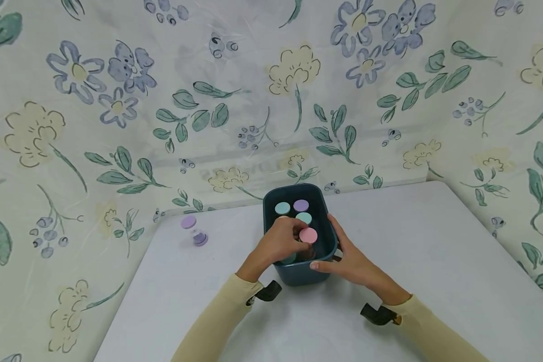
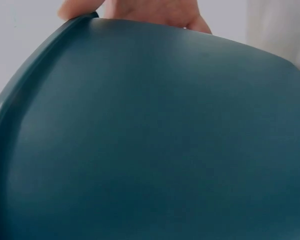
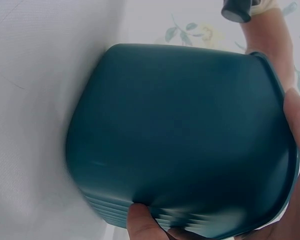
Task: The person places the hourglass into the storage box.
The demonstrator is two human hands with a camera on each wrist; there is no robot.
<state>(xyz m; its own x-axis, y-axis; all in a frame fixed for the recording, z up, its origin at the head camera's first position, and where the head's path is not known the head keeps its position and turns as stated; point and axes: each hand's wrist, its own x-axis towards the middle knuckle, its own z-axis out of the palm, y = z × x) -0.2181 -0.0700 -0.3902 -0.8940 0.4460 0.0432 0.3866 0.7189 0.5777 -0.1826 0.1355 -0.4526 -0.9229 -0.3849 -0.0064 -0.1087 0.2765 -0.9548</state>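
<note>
My left hand (image 1: 279, 240) reaches into a dark teal bin (image 1: 305, 275) and pinches a sand timer with a pink end cap (image 1: 308, 235) between thumb and fingers. The timer's lower part sits below the rim. My right hand (image 1: 350, 259) grips the bin's right side, thumb over the near rim; its fingers (image 3: 141, 222) press the ribbed outer wall in the right wrist view. Other timers in the bin show light blue (image 1: 282, 207), purple (image 1: 300, 205) and mint (image 1: 303, 218) caps, some partly hidden by the left hand.
A purple sand timer (image 1: 200, 239) stands on the white table (image 1: 412, 241), left of the bin. Behind the table hangs a floral-patterned cloth (image 1: 253, 100). Dark wrist mounts (image 1: 269, 291) sit at both sleeves.
</note>
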